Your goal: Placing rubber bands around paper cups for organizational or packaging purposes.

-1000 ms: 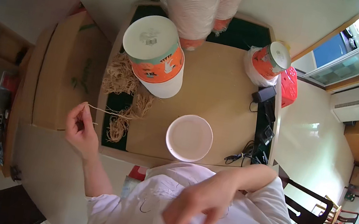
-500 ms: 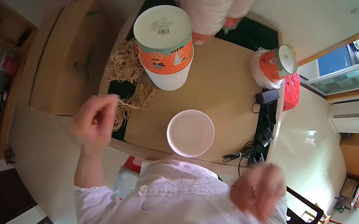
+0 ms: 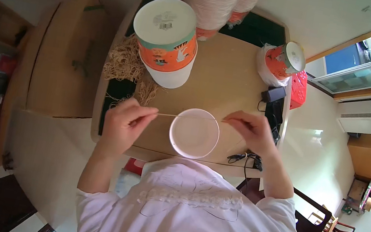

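A thin tan string (image 3: 165, 114) is stretched taut between my two hands, passing over the far part of a round white paper tub (image 3: 193, 136) near the table's front edge. My left hand (image 3: 125, 124) pinches one end, left of the tub. The other end is pinched in my right hand (image 3: 253, 131), to the tub's right. A tangled heap of similar tan strings (image 3: 123, 62) lies at the left of the table, beside stacked orange and green printed paper tubs (image 3: 166, 53) that stand upside down.
Tall wrapped stacks of tubs (image 3: 210, 1) stand at the back. At the right are another orange tub (image 3: 278, 63), a black power adapter (image 3: 274, 94) and a coiled cable (image 3: 246, 159). A large cardboard box (image 3: 68, 60) sits left of the table (image 3: 230, 84).
My right hand has come up from near my body to the tub's right side. My left hand has moved right from the string heap. A string now spans between them.
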The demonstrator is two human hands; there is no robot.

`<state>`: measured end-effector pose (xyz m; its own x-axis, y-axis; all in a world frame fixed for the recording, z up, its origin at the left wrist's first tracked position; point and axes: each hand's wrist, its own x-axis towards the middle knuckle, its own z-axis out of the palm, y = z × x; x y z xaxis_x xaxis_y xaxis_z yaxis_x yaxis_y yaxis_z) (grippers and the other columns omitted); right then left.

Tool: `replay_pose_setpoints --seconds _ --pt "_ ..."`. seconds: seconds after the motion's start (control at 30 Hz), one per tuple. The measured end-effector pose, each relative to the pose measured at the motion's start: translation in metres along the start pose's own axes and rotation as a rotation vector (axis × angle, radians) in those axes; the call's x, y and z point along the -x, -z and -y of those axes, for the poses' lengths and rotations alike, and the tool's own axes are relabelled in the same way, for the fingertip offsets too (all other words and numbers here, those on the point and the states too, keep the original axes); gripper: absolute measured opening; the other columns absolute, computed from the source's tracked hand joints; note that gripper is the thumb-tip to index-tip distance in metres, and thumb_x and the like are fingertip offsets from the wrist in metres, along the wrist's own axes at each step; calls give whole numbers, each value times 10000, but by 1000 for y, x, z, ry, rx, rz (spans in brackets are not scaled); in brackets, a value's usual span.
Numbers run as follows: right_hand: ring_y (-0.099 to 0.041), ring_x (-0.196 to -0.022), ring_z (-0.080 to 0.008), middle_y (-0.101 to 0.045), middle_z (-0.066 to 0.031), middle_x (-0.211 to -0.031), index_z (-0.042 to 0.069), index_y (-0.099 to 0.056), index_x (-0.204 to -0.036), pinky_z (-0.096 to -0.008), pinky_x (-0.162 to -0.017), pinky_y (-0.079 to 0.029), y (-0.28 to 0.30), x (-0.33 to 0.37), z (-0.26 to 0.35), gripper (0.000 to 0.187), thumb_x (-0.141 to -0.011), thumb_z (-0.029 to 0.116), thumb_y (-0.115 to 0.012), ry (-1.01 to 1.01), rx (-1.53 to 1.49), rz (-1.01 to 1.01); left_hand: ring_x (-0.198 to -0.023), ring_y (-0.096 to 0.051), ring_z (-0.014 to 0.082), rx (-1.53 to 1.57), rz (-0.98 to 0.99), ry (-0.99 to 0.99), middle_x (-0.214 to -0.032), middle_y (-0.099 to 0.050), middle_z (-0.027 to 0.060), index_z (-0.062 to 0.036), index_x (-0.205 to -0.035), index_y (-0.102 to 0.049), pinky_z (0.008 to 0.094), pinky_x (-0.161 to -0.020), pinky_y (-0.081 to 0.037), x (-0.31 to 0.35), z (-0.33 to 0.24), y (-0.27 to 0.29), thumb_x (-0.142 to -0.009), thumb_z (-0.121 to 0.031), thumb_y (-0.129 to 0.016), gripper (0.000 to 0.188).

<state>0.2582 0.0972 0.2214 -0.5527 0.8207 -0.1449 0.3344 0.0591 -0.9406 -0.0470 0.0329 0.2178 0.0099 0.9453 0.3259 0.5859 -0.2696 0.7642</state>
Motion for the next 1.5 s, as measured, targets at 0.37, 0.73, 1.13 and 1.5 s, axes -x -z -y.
replay_pose_setpoints --seconds 0.37,0.73,1.13,1.5 --pt "-583 -1007 -295 -591 -116 -1090 87 -554 -1210 -396 -862 -473 5 9 -50 465 -781 143 -723 68 529 -27 -570 -539 152 142 196 151 -688 -564 60 -41 -835 -701 275 -530 -426 17 33 -49 -767 -52 -715 70" --pt "-448 -613 -4 -536 55 -696 7 -644 -894 -172 -562 -374 -76 -14 -105 38 -890 43 -632 -124 -179 -112 -620 -545 97 267 157 298 -727 -579 39 -3 -838 -673 233 -561 -430 37 50 -105 -796 -28 -700 57" --pt "-341 -572 -15 -400 83 -617 17 -640 -885 -195 -514 -261 -35 4 -104 59 -862 69 -656 -146 -82 -324 -789 -612 222 43 175 578 -899 -618 118 -41 -1042 -612 340 -693 -504 88 118 -136 -809 -227 -707 313" --pt "-338 -545 -33 -381 74 -584 7 -642 -839 -210 -486 -277 -29 -3 -117 113 -843 111 -685 -224 -19 -448 -1006 -580 308 -518 356 -384 -1068 -602 147 -66 -1051 -630 444 -863 -475 -8 102 -218 -801 -175 -609 273"
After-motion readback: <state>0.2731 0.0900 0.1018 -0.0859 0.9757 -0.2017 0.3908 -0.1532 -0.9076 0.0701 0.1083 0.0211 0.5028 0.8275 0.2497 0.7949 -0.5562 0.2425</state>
